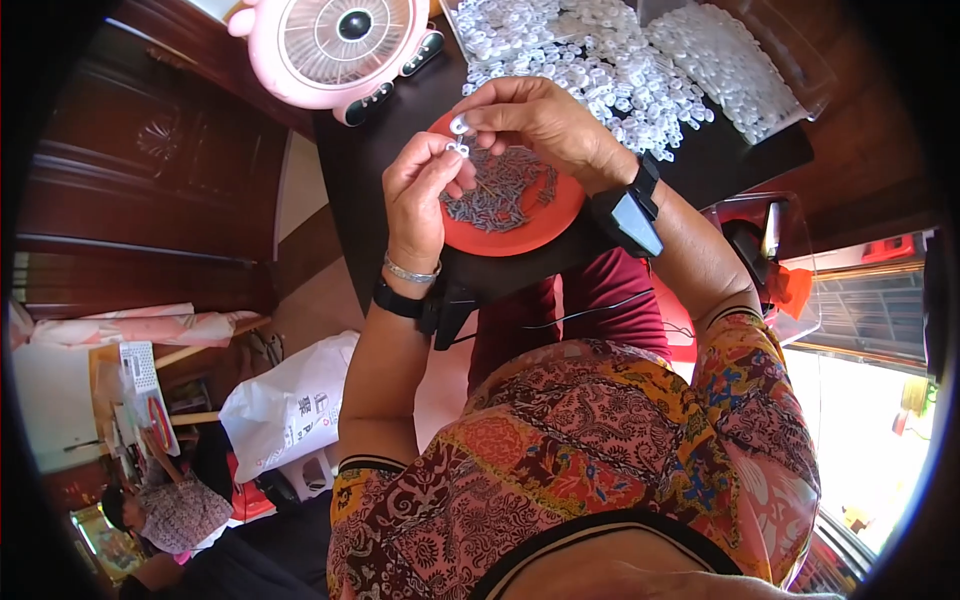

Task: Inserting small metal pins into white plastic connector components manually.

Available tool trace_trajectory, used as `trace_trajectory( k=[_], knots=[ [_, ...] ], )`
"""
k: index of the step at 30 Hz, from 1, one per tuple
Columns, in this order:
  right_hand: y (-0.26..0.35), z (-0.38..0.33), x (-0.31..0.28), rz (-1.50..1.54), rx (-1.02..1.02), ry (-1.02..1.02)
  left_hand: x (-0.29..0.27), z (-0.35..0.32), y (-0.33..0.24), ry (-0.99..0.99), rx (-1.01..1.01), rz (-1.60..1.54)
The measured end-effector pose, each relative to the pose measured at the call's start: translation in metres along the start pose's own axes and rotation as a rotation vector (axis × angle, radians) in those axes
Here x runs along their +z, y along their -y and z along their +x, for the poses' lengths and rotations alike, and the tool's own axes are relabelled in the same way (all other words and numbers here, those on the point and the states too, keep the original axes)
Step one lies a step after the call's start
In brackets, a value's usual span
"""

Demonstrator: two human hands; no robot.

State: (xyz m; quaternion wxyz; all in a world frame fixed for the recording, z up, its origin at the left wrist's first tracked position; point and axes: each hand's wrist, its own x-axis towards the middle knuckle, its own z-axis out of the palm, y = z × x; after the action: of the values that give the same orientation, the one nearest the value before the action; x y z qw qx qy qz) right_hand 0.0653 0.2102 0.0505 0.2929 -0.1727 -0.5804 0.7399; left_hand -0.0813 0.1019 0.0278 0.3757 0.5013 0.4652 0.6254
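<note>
Over a round red plate my two hands meet, both pinched closed. My left hand grips a small white plastic clip between thumb and fingers. Just above it, my right hand pinches another small white plastic piece with a hole in it. A thin grey bit shows between the two pieces, too small to make out. Many small grey screw-like pins lie heaped in the plate under my hands.
Loose white plastic clips are piled on the dark table at the back, beside a clear container of white pieces. A pink fan stands back left. Another person is at lower left, near a white plastic bag.
</note>
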Motion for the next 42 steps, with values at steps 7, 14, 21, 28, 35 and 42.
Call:
trace_trajectory(
  k=[7, 14, 21, 28, 35, 42],
  knots=[
    [-0.011, 0.005, -0.001, 0.031, -0.03, 0.069, -0.002, 0.002, 0.002, -0.001, -0.048, -0.079],
    [-0.013, 0.005, -0.009, 0.019, -0.059, 0.036, -0.01, 0.003, 0.002, -0.025, -0.016, -0.262],
    [-0.019, 0.006, -0.011, -0.079, -0.195, 0.166, -0.002, 0.001, 0.001, 0.041, -0.029, -0.141],
    [-0.017, 0.003, -0.008, -0.07, -0.236, 0.204, 0.002, -0.002, 0.0, 0.028, 0.06, -0.094],
    [-0.012, 0.0, -0.002, -0.067, -0.263, 0.158, 0.001, -0.001, 0.0, 0.05, 0.016, -0.05],
    [-0.02, 0.003, -0.006, -0.101, -0.243, 0.128, 0.002, 0.002, 0.004, 0.073, -0.028, -0.099]
  ],
)
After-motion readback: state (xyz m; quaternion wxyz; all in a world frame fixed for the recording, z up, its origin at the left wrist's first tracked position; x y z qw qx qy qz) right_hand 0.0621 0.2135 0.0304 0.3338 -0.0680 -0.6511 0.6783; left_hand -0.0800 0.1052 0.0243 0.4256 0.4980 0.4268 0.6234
